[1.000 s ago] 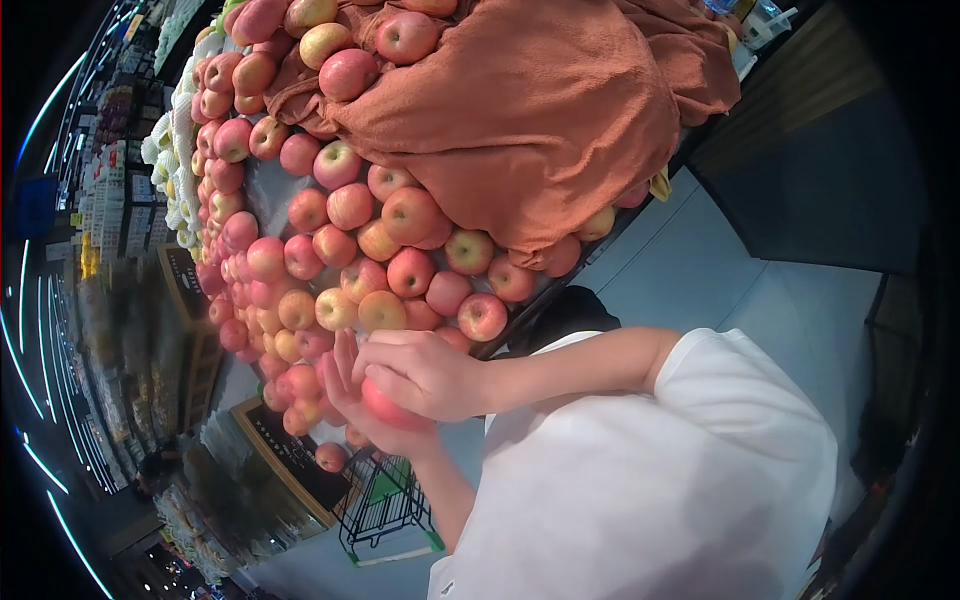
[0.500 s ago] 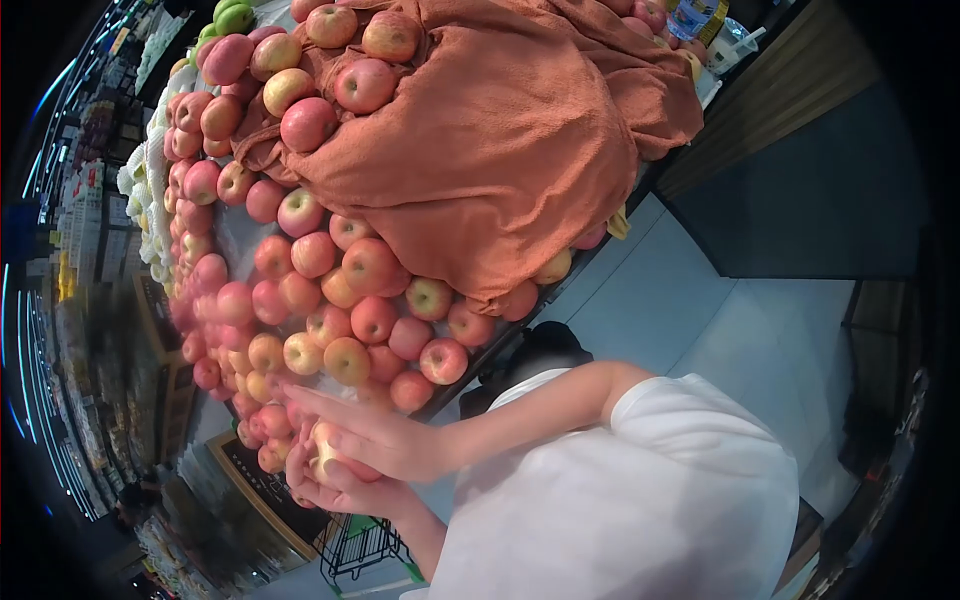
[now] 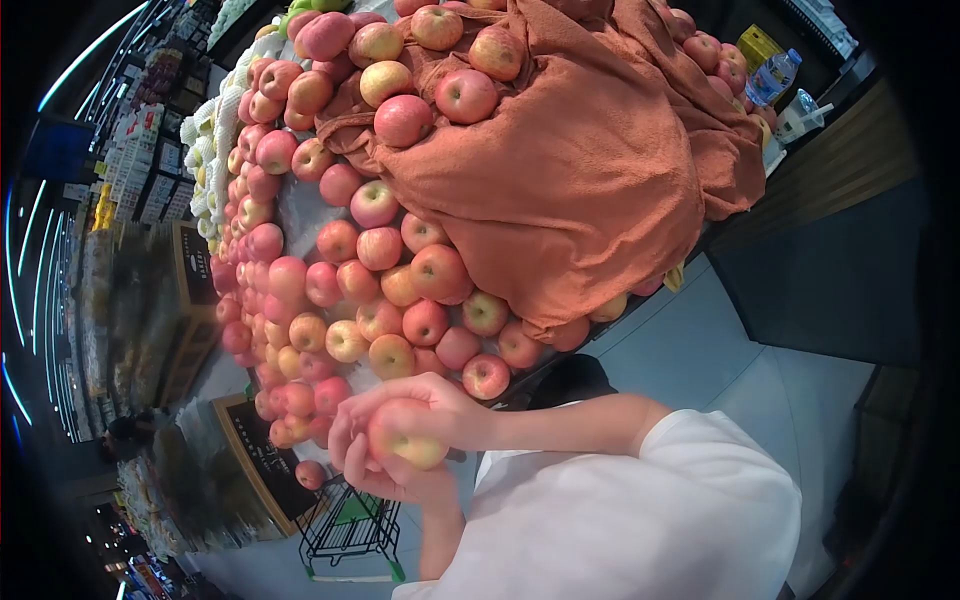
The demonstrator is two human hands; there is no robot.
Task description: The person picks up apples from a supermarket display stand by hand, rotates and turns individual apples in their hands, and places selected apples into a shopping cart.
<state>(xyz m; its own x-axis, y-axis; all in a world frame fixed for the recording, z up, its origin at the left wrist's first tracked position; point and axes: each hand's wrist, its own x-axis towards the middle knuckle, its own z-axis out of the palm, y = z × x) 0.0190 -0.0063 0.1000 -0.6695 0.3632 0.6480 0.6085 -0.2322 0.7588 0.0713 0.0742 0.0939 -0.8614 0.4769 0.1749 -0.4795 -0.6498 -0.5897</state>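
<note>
A red and yellow apple (image 3: pixel 418 450) rests between my two hands, close to the near edge of the apple pile (image 3: pixel 427 322). My right hand (image 3: pixel 452 408), the upper one in the view, curls round the apple from above. Below it, my left hand (image 3: pixel 378 480) cups the same apple, with its fingers bent along the apple's left side. The fingers partly cover the fruit. An orange-brown cloth (image 3: pixel 540 170) lies draped over much of the pile, with several apples on and beside its edge.
A wire shopping cart (image 3: pixel 350 525) with green parts stands below my hands. A framed dark sign (image 3: pixel 262 455) is left of it. A plastic bottle (image 3: pixel 773 76) and a cup with a straw (image 3: pixel 800 116) are at the upper right. White foam-netted fruit (image 3: pixel 212 150) lines the pile's far side.
The view has shifted, so the pile and cloth sit farther right and lower. My right hand's fingers, stretched out before, now curl round the apple, and more of the cart shows.
</note>
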